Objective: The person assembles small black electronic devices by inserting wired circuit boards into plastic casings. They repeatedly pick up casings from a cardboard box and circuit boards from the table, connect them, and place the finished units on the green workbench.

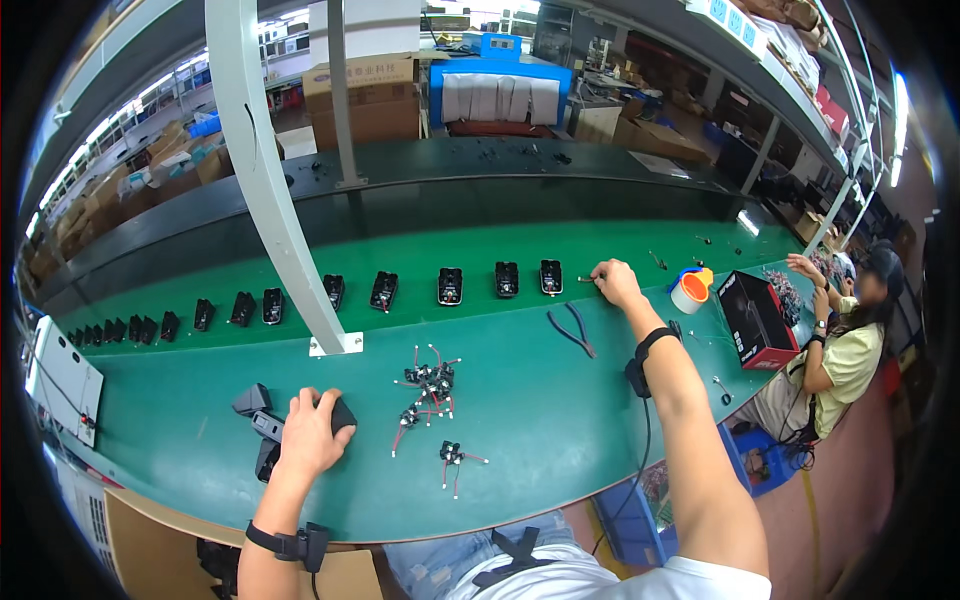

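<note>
My left hand (312,437) lies on the green bench with its fingers curled round a black plastic housing (343,414). Beside it are more dark housings, one grey-fronted (267,425) and one angular (251,400). Stretched out to the far right, my right hand (618,284) pinches a small part at the green strip's edge; the fingers hide most of it. Just left of that hand stands an open black housing (551,277), last in a long row. Blue-handled pliers (573,332) lie nearer me. Small black parts with red wires (430,382) are heaped mid-bench, one separate cluster (452,455) closer.
A white metal post (275,180) rises from the bench between my hands. To the right stand an orange-and-white tape roll (690,291) and a black-and-red box (757,320). A co-worker in a yellow top (850,350) sits at the far right.
</note>
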A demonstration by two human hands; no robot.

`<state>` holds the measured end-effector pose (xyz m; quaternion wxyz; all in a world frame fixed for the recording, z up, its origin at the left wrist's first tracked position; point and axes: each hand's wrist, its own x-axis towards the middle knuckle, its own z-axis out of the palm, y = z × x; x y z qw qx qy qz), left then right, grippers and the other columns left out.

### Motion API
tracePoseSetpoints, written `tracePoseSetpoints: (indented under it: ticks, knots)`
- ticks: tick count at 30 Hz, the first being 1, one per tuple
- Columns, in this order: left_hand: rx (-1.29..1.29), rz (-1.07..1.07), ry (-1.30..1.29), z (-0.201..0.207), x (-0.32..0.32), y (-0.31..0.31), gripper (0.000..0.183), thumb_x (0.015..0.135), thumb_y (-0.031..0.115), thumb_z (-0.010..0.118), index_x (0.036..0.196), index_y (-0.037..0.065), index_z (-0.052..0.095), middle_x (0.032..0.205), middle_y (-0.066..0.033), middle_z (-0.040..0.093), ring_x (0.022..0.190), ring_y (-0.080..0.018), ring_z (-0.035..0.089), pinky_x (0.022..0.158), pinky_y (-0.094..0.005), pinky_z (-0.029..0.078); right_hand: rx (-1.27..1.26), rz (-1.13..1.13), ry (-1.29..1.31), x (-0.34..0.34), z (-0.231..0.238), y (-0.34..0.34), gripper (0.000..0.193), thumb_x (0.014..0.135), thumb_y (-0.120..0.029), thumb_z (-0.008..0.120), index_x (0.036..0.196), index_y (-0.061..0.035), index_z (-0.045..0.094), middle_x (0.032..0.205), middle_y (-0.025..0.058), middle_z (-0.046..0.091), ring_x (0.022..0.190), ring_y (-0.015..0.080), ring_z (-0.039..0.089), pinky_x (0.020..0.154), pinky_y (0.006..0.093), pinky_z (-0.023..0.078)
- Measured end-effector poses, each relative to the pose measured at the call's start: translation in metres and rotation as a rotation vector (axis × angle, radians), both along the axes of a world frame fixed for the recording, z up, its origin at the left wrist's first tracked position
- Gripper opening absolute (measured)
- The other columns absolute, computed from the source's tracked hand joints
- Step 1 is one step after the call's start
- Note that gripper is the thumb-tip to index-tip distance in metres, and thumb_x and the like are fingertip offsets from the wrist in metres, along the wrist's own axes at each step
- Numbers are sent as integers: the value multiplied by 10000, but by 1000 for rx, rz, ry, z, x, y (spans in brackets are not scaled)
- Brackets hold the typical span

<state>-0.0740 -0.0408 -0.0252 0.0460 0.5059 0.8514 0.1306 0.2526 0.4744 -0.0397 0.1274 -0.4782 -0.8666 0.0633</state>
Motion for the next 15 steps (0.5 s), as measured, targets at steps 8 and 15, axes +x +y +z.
tracePoseSetpoints:
  ticks: [8, 15]
  knots:
    - [321, -41, -361, 17, 12, 10, 606, 751, 322, 817, 1232, 28, 595, 1166, -175, 559, 994, -308, 625, 827, -404, 542, -621, 390, 948, -37, 33, -104, 95, 860, -38, 737, 941, -13, 693, 1016, 78, 681, 833, 131, 669, 743, 287, 556]
    - [564, -145, -1480, 46, 46, 9, 508, 1000, 431, 470, 1270, 9, 549, 1238, -186, 646, 900, -211, 680, 671, -292, 541, -427, 781, 959, -84, 61, -264, 85, 835, 24, 715, 916, 27, 690, 1045, 104, 649, 855, 159, 677, 765, 287, 580]
